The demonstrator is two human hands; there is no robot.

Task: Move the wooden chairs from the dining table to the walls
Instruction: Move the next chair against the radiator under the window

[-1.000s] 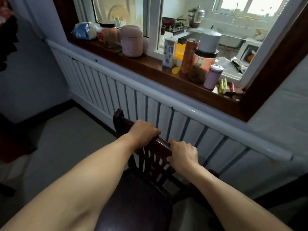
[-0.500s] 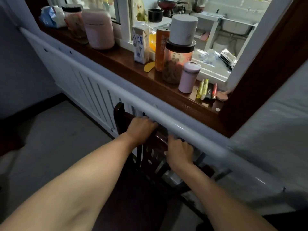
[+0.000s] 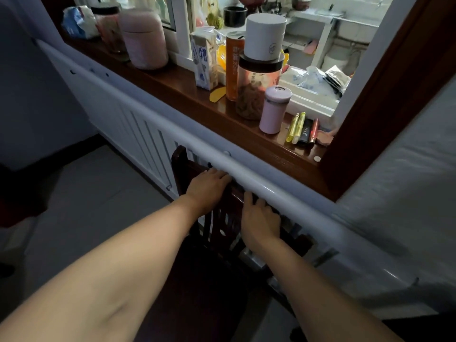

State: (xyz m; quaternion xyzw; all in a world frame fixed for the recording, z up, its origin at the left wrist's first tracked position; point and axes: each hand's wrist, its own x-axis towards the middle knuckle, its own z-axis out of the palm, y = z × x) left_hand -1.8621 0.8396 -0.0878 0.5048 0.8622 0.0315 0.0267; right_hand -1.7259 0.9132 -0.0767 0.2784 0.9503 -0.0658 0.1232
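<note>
We curl our left hand [image 3: 208,186] and right hand [image 3: 259,218] over the wooden chair [image 3: 219,225]'s top rail, lying along the radiator cover [image 3: 138,129] just beyond.

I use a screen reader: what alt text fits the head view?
Two bare hands, left hand and right hand, grip the top rail of a dark wooden chair pushed against a white radiator cover. Above it, a sill holds jars, a carton and pens.
</note>
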